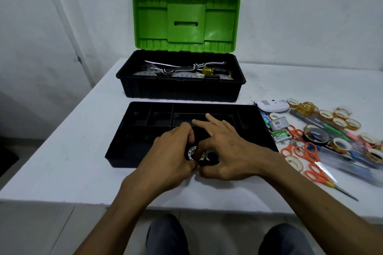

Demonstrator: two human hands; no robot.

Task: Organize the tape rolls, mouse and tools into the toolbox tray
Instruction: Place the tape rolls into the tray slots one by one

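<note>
Head camera view, looking down at a white table (pixel 72 151). Both hands meet over the near edge of a black toolbox tray (pixel 124 162) with divided compartments.

The left hand (pixel 172 151) has its fingers curled around a small tape roll with a pale patterned core (pixel 191 152). The right hand (pixel 226 151) is touching it. It grips a second dark tape roll (pixel 212 154) with its thumb and lower fingers, while two fingers stretch straight forward over the tray. The two rolls sit side by side between the hands, at the tray's front compartment.

Beyond the hands stands the open toolbox (pixel 180 91), green lid (pixel 186 20) raised. To the right of the right hand lie a white mouse (pixel 271 105), orange scissors (pixel 310 151) and a scatter of clear tape rolls (pixel 339 118).
</note>
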